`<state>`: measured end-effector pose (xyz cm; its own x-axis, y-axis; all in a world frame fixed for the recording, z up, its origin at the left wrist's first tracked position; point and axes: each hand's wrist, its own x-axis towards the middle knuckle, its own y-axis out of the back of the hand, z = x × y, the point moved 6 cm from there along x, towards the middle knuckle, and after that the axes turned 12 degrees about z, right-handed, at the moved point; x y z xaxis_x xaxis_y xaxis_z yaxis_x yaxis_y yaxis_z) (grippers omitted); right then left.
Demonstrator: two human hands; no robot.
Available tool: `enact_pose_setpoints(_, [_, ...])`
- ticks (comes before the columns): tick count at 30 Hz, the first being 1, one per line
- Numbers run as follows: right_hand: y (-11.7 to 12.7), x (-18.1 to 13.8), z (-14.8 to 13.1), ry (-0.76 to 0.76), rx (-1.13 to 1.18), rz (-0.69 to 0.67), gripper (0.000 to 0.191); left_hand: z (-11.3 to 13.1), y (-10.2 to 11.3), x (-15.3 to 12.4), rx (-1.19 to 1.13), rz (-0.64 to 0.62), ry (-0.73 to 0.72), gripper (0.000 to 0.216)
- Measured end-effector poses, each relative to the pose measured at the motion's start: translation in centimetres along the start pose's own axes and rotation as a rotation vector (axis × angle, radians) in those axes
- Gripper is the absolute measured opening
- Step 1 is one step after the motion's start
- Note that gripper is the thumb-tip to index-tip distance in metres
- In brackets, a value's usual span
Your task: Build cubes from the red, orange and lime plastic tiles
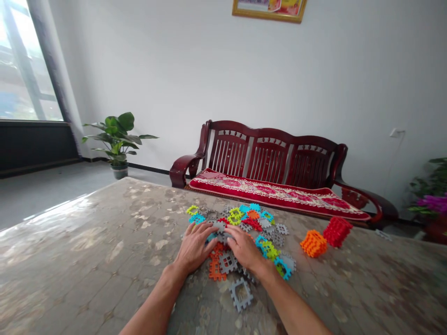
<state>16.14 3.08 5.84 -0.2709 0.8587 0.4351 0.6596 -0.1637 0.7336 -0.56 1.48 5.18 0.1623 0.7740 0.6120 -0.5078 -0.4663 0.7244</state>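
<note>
My left hand (196,245) and my right hand (245,248) meet over a heap of flat plastic interlocking tiles. Between their fingertips is a grey interlocking tile (220,226), gripped from both sides; its lower part is partly hidden by my fingers. Below my hands lie orange tiles (217,270) and a grey tile with a windowed centre (228,262). Nearer to me rests a grey frame-like tile (240,295). Blue tiles (283,269) and green tiles (270,250) spread to the right of my right hand, and a red tile (253,224) sits behind it.
On the right of the table (104,260) stand an orange stack of tiles (313,243) and a red stack of tiles (337,231), side by side. Past the far edge is a dark wooden bench (268,158) with a red patterned cover. A potted plant (119,139) stands far left.
</note>
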Motion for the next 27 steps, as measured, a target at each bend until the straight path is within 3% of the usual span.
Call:
enact_pose_setpoints(5, [3.8,1.8,6.4,-0.125,-0.326,0.165,0.046,0.3,-0.7,-0.4,0.015,-0.054,-0.038,0.031])
enact_pose_setpoints(9, [4.7,1.5,9.7,-0.176,-0.515,0.062,0.045,0.0,-1.0,-0.3,0.043,-0.029,-0.012,0.030])
enact_pose_setpoints(12, [4.0,0.4,8.9,-0.131,-0.476,-0.012,0.044,-0.1,-0.9,-0.2,0.055,-0.010,0.010,0.028])
enact_pose_setpoints(20, [2.8,-2.2,2.8,-0.007,-0.179,-0.033,0.041,-0.6,-0.4,0.0,0.127,-0.016,0.115,0.022])
enact_pose_setpoints(23, [3.7,-1.7,3.5,-0.051,-0.179,0.028,0.039,-0.9,-0.2,0.0,0.181,0.000,0.162,0.021])
enact_pose_setpoints(27, [5.7,0.0,6.5,-0.189,-0.435,0.146,0.036,-1.2,0.1,0.0,0.220,0.025,0.210,0.021])
